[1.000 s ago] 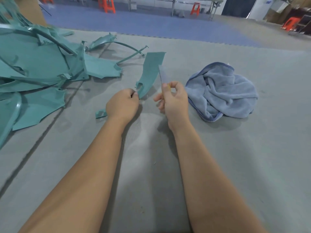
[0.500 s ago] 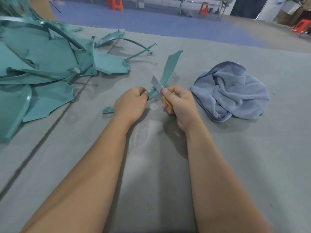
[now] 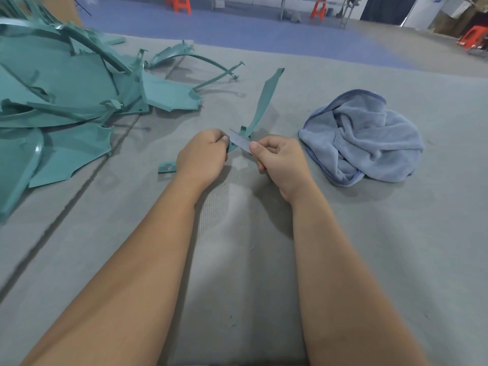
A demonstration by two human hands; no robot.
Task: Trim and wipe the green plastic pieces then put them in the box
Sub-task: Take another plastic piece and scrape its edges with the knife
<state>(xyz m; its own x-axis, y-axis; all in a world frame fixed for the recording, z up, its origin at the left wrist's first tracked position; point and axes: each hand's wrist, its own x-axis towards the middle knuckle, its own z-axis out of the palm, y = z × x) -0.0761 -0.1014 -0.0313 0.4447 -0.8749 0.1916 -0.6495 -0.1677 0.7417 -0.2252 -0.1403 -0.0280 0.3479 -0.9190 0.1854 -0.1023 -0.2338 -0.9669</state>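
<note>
a long, narrow green plastic strip point(image 3: 265, 101) stands tilted above the middle of the grey felt mat point(image 3: 343, 247), its upper tip leaning away toward the far edge and its lower end caught between the two hands. the left hand point(image 3: 203, 157) has its fingers curled tight around that lower end, thumb on top. the right hand point(image 3: 281, 161) pinches a thin grey blade point(image 3: 240, 141) between thumb and forefinger, the other fingers folded under; a sliver of yellow handle shows beneath the fingers. the blade lies flat across the base of the strip, touching it just beside the left thumb, where a small green tab sticks up.

just beside the left hand, on its outer side, a small green offcut point(image 3: 167, 167) lies on the mat. a few tiny green shavings point(image 3: 232, 322) are scattered on the mat near the near edge, between the forearms.

along the left edge and toward the far left corner sits a heap of green plastic pieces point(image 3: 66, 101), broad curved panels and thin arched ribs overlapping one another. toward the right edge, well apart from the heap and near the right hand, a crumpled blue-grey towel point(image 3: 367, 138) rests on the mat.

beyond the far edge there is a blue floor point(image 3: 237, 30) with orange stools point(image 3: 182, 3) standing on it.
</note>
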